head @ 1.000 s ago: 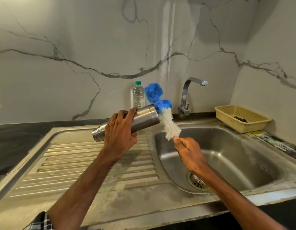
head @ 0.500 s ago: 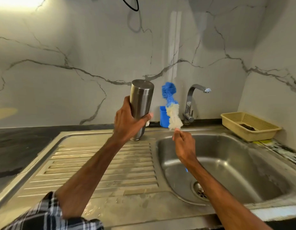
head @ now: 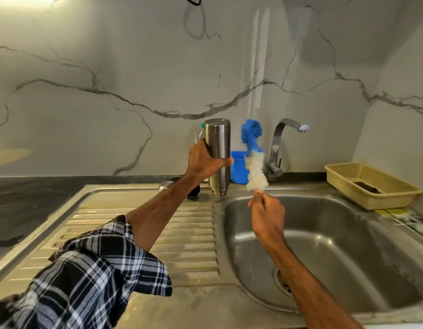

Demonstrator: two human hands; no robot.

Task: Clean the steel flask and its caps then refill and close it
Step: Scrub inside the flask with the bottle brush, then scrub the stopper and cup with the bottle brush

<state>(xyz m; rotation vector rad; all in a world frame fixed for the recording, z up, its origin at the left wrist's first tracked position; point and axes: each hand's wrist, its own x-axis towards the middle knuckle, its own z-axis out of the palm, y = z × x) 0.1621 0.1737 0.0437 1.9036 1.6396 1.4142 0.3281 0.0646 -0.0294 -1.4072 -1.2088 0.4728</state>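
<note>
Sink (head: 348, 233): below my hands. Flask (head: 217, 148): inverted, mouth down over the drainboard (head: 194, 233), my left hand (head: 203, 162) wrapping its fingers round it. Brush (head: 253, 162): clear of the flask, upright, pinched by my right hand (head: 267, 214). I judge scrubbing done; rinse, caps, refill, closing remain.

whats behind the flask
A bottle with a green cap peeks out past the left edge of the flask, and a blue cup shows at its right. The flask and left hand cover most of the bottle and the cup's left side.
</note>
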